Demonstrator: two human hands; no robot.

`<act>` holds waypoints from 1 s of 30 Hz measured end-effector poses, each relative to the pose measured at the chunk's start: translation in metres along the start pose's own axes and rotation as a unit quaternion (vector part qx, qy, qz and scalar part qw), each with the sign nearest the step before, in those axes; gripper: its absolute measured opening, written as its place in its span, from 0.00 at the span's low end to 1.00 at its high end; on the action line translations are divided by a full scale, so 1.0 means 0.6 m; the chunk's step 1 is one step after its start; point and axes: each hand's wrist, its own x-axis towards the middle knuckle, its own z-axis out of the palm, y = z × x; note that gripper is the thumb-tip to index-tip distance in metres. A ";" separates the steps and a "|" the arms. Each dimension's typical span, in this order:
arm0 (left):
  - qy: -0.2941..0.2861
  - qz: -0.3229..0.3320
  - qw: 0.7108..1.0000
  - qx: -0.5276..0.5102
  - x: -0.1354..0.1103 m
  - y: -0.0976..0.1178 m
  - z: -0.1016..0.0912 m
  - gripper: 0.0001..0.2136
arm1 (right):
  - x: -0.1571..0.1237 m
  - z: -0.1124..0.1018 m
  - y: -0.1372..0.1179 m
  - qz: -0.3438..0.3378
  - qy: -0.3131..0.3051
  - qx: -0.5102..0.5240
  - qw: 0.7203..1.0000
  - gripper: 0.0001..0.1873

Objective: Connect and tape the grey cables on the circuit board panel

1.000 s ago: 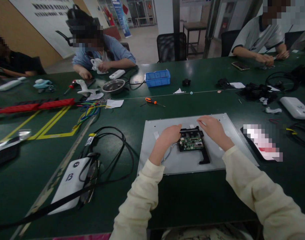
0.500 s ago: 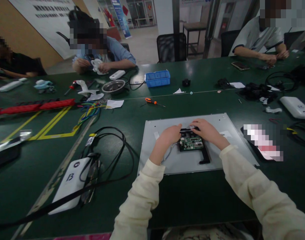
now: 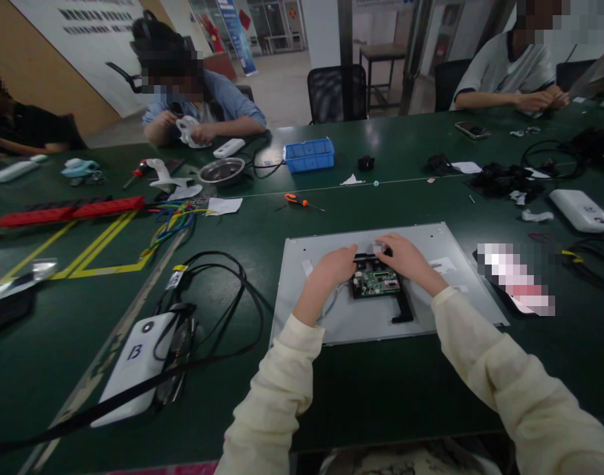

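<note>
A flat grey metal panel [image 3: 302,310] lies in front of me on the green table. On it rests a black plastic frame [image 3: 404,309] that carries a green circuit board [image 3: 378,284]. My left hand [image 3: 331,272] grips the frame at its far left corner, fingers bent over the edge. My right hand [image 3: 406,258] holds the far right side of the same frame with thumb and fingers curled. Both sets of fingertips are partly hidden behind the frame's far edge. A thin grey cable [image 3: 331,302] runs across the panel below my left wrist.
Left of the panel lie a white power bank [image 3: 133,369] and looped black cable [image 3: 249,290]. Beyond it are an orange-handled screwdriver [image 3: 302,200] and a blue basket [image 3: 309,157]. A phone [image 3: 514,280] lies right of the panel. Other people sit across the table.
The whole view has shifted slightly. Both my hands stay at the frame's far edge, and the right fingers have moved a little there.
</note>
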 end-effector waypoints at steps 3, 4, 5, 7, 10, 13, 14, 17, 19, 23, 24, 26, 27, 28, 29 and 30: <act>-0.002 -0.007 1.000 0.001 -0.001 0.003 -0.002 0.13 | 0.002 0.007 0.006 0.009 -0.007 0.036 0.999 0.18; -0.004 -0.009 1.000 0.001 -0.002 0.004 -0.003 0.14 | 0.002 0.007 0.007 0.014 -0.009 0.045 0.999 0.18; -0.006 -0.010 1.000 0.000 -0.002 0.005 -0.005 0.14 | 0.002 0.007 0.007 0.017 -0.012 0.050 0.999 0.17; -0.010 -0.010 1.000 -0.001 -0.002 0.007 -0.007 0.14 | 0.001 0.004 0.004 0.012 -0.017 0.049 0.999 0.14; -0.008 -0.008 1.000 -0.001 -0.002 0.006 -0.008 0.14 | -0.002 -0.001 -0.005 -0.007 -0.023 0.015 1.000 0.13; -0.007 -0.005 1.000 -0.001 -0.001 0.004 -0.007 0.14 | -0.004 -0.006 -0.015 -0.012 -0.030 -0.045 0.998 0.13; -0.007 -0.003 1.000 -0.002 -0.001 0.003 -0.006 0.14 | -0.004 -0.009 -0.018 -0.011 -0.032 -0.064 0.997 0.14; -0.007 -0.001 1.000 -0.003 0.001 0.001 -0.004 0.13 | -0.005 -0.022 -0.023 -0.002 -0.021 -0.107 0.994 0.15; -0.008 -0.005 1.000 -0.003 0.002 0.000 -0.004 0.13 | -0.006 -0.035 -0.020 0.010 0.003 -0.130 0.991 0.15; -0.007 -0.004 1.000 -0.003 0.001 0.000 -0.004 0.13 | -0.007 -0.056 0.005 0.019 0.040 -0.164 0.985 0.18; -0.007 -0.003 1.000 -0.003 0.001 0.000 -0.005 0.13 | -0.007 -0.057 0.014 0.022 0.035 -0.171 0.984 0.18; -0.008 -0.001 1.000 -0.005 0.001 0.000 -0.005 0.14 | -0.007 -0.053 0.032 0.032 0.007 -0.180 0.983 0.19; -0.008 0.000 1.000 -0.006 0.001 0.000 -0.006 0.14 | -0.007 -0.050 0.039 0.035 -0.007 -0.179 0.983 0.19; -0.008 0.001 1.000 -0.006 0.001 -0.001 -0.006 0.14 | -0.007 -0.046 0.046 0.035 -0.019 -0.173 0.984 0.20; -0.008 0.002 1.000 -0.006 0.000 -0.001 -0.006 0.14 | -0.006 -0.044 0.051 0.031 -0.025 -0.164 0.986 0.21; -0.008 0.001 1.000 -0.006 0.000 -0.001 -0.007 0.14 | -0.006 -0.044 0.054 0.026 -0.027 -0.152 0.988 0.22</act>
